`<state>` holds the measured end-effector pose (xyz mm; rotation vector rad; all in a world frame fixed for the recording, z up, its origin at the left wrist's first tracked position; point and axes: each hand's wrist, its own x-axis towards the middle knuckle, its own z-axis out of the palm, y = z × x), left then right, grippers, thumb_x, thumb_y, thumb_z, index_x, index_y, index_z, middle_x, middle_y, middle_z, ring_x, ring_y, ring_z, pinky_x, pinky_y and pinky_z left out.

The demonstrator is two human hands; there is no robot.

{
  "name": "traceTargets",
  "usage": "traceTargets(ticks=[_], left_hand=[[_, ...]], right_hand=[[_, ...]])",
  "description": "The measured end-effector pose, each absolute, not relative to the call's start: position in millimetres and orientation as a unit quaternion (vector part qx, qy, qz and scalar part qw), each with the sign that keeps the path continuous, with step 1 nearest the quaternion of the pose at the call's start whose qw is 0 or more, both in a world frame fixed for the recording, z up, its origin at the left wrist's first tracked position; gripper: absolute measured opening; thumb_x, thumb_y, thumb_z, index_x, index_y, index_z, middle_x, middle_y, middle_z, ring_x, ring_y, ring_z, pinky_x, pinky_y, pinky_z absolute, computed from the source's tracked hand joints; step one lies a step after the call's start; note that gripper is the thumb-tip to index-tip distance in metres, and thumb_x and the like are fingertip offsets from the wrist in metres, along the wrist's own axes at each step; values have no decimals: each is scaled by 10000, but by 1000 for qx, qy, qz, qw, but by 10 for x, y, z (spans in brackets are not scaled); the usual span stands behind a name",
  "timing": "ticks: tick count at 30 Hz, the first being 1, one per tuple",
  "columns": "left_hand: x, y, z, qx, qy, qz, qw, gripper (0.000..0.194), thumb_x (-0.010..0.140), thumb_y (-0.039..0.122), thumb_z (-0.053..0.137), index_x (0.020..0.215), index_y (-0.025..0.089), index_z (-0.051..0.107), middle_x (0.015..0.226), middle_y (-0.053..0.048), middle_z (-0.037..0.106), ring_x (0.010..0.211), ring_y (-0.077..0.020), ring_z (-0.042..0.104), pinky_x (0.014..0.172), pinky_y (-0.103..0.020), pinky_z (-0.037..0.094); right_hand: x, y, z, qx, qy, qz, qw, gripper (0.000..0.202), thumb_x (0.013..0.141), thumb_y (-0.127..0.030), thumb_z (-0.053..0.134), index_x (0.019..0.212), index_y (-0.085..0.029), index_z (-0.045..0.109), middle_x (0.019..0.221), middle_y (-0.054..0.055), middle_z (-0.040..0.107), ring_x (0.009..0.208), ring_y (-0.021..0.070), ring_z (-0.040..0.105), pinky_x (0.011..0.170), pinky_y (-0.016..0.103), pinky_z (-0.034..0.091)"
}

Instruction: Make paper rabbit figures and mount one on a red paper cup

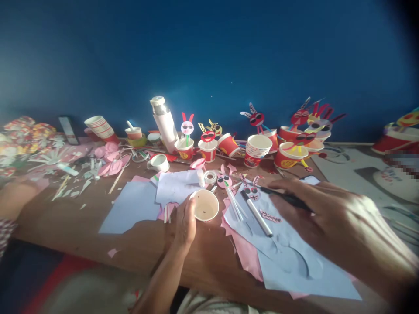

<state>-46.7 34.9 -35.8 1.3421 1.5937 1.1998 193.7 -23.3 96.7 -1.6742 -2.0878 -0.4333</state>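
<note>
My left hand (186, 220) is closed around the side of a paper cup (206, 206), whose open mouth faces me and shows a few dark specks inside. My right hand (334, 209) is over the paper at the right, fingers closed on a slim dark tool (288, 198) pointing left; its exact kind is unclear. Near its tip lies a paper rabbit face (252, 190) with dark glasses. A white marker with a black cap (257, 213) and a patterned paper ear (270, 216) rest on white sheets (294, 257). Left of them is a pink paper face (224, 181) on white sticks.
Red paper cups with paper faces (185, 149) line the back, beside a white thermos (164, 126) and stacked cups (258, 148). A mug (159, 163), a tape roll (210, 177) and paper scraps (88, 174) lie nearer. Another person's arm (19, 198) is at the left.
</note>
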Motion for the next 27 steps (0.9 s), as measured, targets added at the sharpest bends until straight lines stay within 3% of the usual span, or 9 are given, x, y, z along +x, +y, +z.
traceTargets(ticks=[3,7,11,21,27], left_hand=[[-450,339,-325,508,626,465,366,400,842,387,419,1016,114,654,1045,-112,671,1036,-270,573,867,-364,465],[-442,342,-281,517,615,466,371,413,836,390,417,1009,104,660,1064,-119,665,1071,-267,552,940,-368,415],[-451,366,-291,519,609,469,373,410,825,391,418,967,98,666,1003,-124,682,1047,-284,564,924,-395,426],[-478,364,-266,522,608,496,334,334,812,370,426,837,164,688,758,-65,690,898,-272,623,746,-346,512],[-398,376,-25,557,581,479,350,339,834,320,415,909,133,687,878,-65,707,885,-243,613,781,-308,480]], right_hand=[[2233,-235,647,-649,-726,-110,200,327,899,-422,389,1108,-265,585,594,15,639,517,199,583,520,294,383],[2497,-244,126,-668,-719,-96,167,287,909,-372,402,1063,-207,580,818,53,700,666,215,640,605,301,411],[2596,-234,-194,-670,-722,-100,140,316,921,-367,386,1078,-159,566,889,95,688,778,240,652,691,335,422],[2615,-209,-419,-655,-740,-106,105,303,889,-339,451,1100,-138,536,918,121,654,837,275,616,663,350,452],[2679,-186,-421,-673,-727,-106,92,240,912,-285,398,1070,-159,528,891,107,627,822,254,600,660,337,461]])
